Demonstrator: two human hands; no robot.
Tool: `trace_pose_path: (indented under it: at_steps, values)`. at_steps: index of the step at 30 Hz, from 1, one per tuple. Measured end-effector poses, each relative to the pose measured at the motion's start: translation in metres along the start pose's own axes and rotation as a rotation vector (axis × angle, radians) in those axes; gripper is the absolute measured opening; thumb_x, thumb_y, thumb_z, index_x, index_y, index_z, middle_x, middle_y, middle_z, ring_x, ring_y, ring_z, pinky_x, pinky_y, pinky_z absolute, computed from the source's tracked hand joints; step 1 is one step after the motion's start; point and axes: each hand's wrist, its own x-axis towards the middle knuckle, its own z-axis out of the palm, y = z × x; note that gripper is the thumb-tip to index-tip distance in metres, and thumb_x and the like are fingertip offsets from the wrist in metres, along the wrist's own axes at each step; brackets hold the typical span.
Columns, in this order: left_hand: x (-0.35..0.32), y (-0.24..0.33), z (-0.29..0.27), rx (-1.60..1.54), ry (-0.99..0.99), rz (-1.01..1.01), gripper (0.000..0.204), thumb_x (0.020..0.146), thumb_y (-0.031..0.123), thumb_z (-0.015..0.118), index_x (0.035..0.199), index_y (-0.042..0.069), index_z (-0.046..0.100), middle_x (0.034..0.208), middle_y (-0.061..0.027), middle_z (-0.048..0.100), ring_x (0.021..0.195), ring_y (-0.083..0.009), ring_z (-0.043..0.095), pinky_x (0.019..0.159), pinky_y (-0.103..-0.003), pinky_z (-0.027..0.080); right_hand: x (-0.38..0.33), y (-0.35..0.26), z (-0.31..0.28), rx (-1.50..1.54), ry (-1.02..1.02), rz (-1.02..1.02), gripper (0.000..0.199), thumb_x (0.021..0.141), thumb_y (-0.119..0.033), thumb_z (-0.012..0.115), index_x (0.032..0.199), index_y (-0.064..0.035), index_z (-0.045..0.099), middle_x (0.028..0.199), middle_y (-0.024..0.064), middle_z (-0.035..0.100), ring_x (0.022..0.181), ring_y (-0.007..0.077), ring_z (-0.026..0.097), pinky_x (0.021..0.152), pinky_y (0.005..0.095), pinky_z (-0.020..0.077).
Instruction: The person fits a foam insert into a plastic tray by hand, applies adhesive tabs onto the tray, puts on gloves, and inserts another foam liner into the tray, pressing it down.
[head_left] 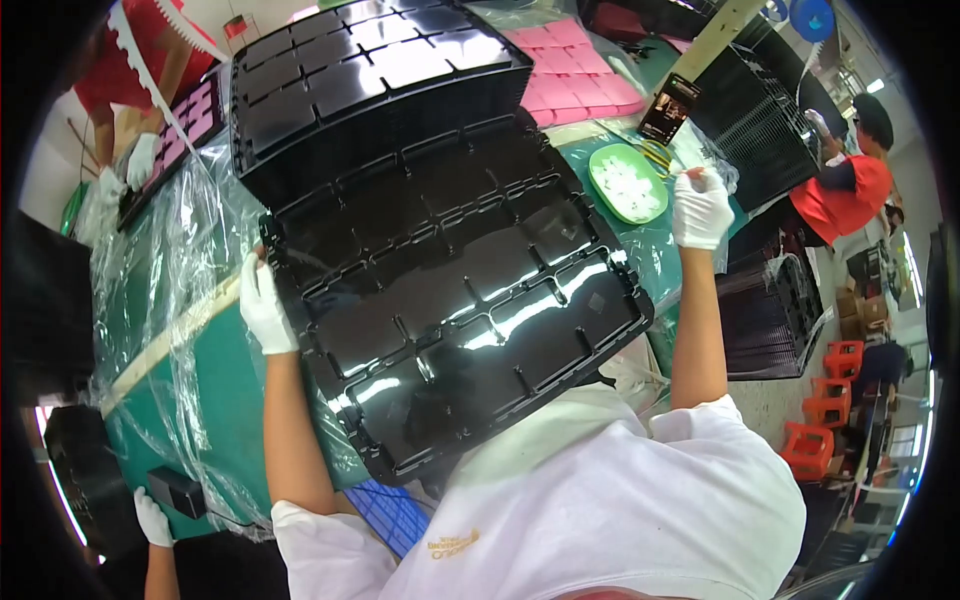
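A large glossy black plastic tray [450,310] with several rectangular compartments lies tilted in front of me. My left hand [264,305], in a white glove, grips its left edge. My right hand [700,207], also gloved, is raised off to the right with curled fingers, just beside a green oval dish [628,182] that holds small white pieces. I cannot tell whether that hand holds anything. A stack of the same black trays [370,70] stands just behind the tilted one.
Crumpled clear plastic film [165,270] covers the green table [215,410] on the left. Pink foam sheets [575,70] lie at the back. More black trays [765,315] stand right. A person in red [850,190] works at right, and a gloved hand [152,515] rests by a black box [178,490].
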Motion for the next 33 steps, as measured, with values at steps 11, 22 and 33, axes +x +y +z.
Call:
trace_pose_path:
  at_steps: [11, 22, 33]
  values:
    - [-0.012, 0.044, -0.006, 0.136, 0.042, 0.079, 0.029, 0.093, 0.023, 0.059, 0.112, 0.003, 0.064, 0.107, -0.0188, 0.067, 0.102, -0.0350, 0.063, 0.091, -0.040, 0.048, -0.005, 0.035, 0.032, -0.224, -0.532, -0.049, 0.017, 0.090, -0.018, 0.057, 0.090, -0.0044, 0.068, 0.082, 0.0204, 0.068, 0.075, 0.0353, 0.066, 0.066, 0.0409, 0.0494]
    - [-0.011, 0.057, -0.006, 0.081, 0.051, 0.060, 0.031, 0.093, 0.026, 0.058, 0.110, 0.000, 0.063, 0.106, -0.0206, 0.065, 0.100, -0.0371, 0.063, 0.089, -0.040, 0.049, -0.074, 0.078, -0.001, -0.115, -0.346, 0.166, 0.039, 0.101, -0.040, 0.044, 0.107, -0.0071, 0.064, 0.092, 0.0172, 0.069, 0.080, 0.0331, 0.065, 0.073, 0.0405, 0.0495]
    - [-0.013, 0.055, -0.008, 0.091, 0.044, 0.066, 0.029, 0.093, 0.024, 0.058, 0.109, 0.000, 0.061, 0.104, -0.0203, 0.064, 0.099, -0.0372, 0.062, 0.089, -0.041, 0.048, -0.103, 0.060, -0.019, -0.163, -0.592, 0.194, 0.039, 0.102, -0.035, 0.048, 0.085, -0.0028, 0.061, 0.072, 0.0201, 0.063, 0.065, 0.0370, 0.058, 0.062, 0.0431, 0.0460]
